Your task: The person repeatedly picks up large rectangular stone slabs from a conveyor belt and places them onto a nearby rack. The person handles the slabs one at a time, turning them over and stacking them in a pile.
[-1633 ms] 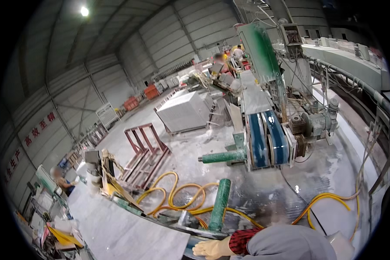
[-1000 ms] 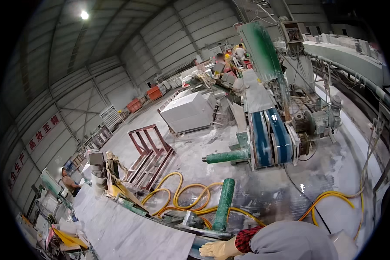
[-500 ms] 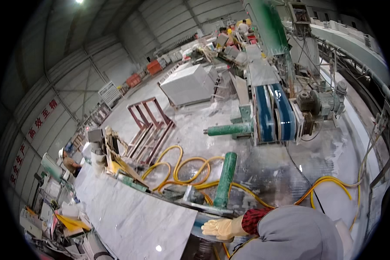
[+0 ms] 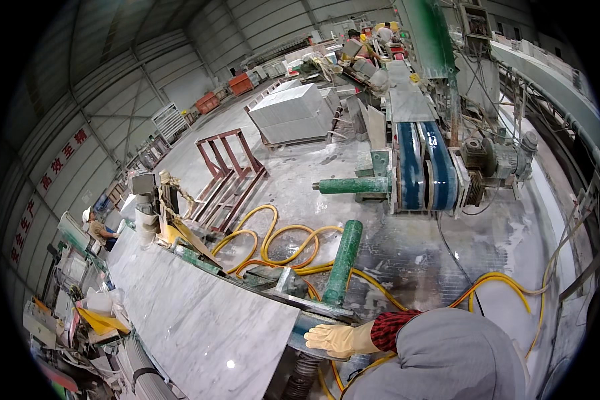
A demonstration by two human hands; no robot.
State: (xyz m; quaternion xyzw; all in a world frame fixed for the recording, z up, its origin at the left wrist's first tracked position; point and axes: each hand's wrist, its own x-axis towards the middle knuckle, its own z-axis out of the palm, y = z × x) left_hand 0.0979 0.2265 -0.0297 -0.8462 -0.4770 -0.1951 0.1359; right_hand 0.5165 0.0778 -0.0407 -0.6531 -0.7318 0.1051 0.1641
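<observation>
While the gloved hand (image 4: pixel 337 339) lies flat, holding nothing, the slab (image 4: pixel 193 320) is seen stretching leftward from it.

The grey sleeve (image 4: pixel 447 357) is running out of the lower edge, so the arm behind the yellow-gloved hand (image 4: pixel 337 339) is being cut off, and no second hand is showing. The glove's fingertips are lying flat on the machine edge (image 4: pixel 313 323) by the marble slab (image 4: pixel 193 320); whether they are pressing or merely resting cannot be told. The slab's near corner is slipping under the dark rim at the bottom. The ribbed hose (image 4: pixel 303 377) below the hand is vanishing at the frame edge. The people at the far end of the hall (image 4: pixel 367 37) are appearing too small to make out. The clutter at lower left (image 4: pixel 67 313) is bending into the rim, its items unclear.
</observation>
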